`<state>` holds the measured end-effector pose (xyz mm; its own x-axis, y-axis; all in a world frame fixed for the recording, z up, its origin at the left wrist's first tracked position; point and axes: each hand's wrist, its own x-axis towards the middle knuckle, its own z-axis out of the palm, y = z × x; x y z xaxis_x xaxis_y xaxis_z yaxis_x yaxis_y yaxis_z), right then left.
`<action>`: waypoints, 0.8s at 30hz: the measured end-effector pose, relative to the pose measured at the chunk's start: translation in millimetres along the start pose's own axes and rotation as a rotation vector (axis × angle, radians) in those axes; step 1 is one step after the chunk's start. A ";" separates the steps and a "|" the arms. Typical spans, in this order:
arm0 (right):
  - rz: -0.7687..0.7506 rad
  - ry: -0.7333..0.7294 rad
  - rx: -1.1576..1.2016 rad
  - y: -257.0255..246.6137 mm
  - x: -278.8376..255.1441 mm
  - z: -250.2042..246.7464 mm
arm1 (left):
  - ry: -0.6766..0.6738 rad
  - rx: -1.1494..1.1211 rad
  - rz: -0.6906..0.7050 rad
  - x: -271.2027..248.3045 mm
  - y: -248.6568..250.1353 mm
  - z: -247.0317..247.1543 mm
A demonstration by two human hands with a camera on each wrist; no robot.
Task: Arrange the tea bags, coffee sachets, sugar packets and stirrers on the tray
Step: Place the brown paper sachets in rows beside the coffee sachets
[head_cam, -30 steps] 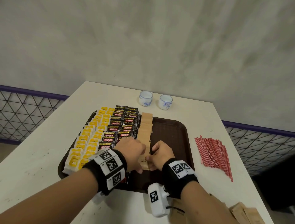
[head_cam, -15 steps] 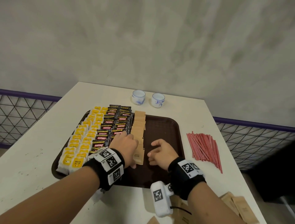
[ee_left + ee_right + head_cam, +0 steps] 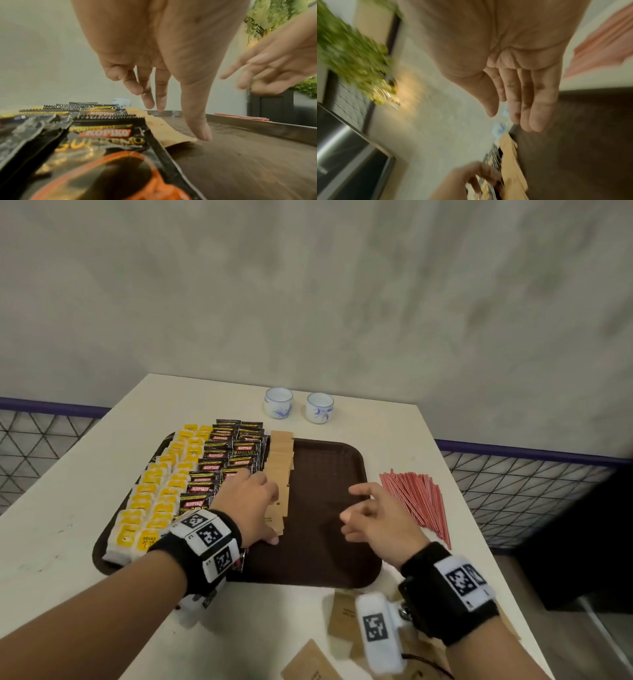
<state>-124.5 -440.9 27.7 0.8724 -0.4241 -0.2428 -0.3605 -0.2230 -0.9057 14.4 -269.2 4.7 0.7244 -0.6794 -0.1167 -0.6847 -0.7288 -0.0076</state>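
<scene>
On the brown tray [image 3: 329, 474] lie rows of yellow tea bags [image 3: 150, 491], black coffee sachets [image 3: 219, 460] and one column of brown sugar packets [image 3: 281, 453]. My left hand [image 3: 263, 508] rests on the near end of that column. Its fingers point down and its thumb [image 3: 197, 121] touches the corner of the nearest sugar packet [image 3: 164, 129]. My right hand [image 3: 356, 508] hovers over the bare right half of the tray, fingers loose and spread, holding nothing [image 3: 513, 101]. Red stirrers [image 3: 418, 494] lie in a heap on the table, right of the tray.
Several loose brown packets [image 3: 342, 614] lie on the table near its front edge, below my right wrist. Two small white-and-blue cups [image 3: 278, 402] stand behind the tray. The white table [image 3: 51, 525] ends close on the right, with a wire railing [image 3: 513, 491] beyond.
My right hand has let go of the near sugar packet and drawn off to the right, opening its fingers. My left hand stays on the column.
</scene>
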 end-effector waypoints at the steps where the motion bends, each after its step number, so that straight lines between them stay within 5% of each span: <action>1: -0.015 0.008 0.012 2.5 -11.5 -13.1 | 0.012 0.003 -0.012 0.8 -0.2 -1.5; 12: -0.016 0.091 0.299 62.6 -132.2 -96.4 | -0.117 0.050 -0.053 6.4 -2.2 -3.7; 24: -0.008 0.250 0.273 94.4 -143.6 -88.5 | -0.057 0.058 0.011 5.0 4.4 2.2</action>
<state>-313.0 -478.7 7.9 0.7553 -0.6320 -0.1738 -0.2234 0.0011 -0.9747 14.7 -275.6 1.9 0.7119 -0.6804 -0.1739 -0.6976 -0.7136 -0.0637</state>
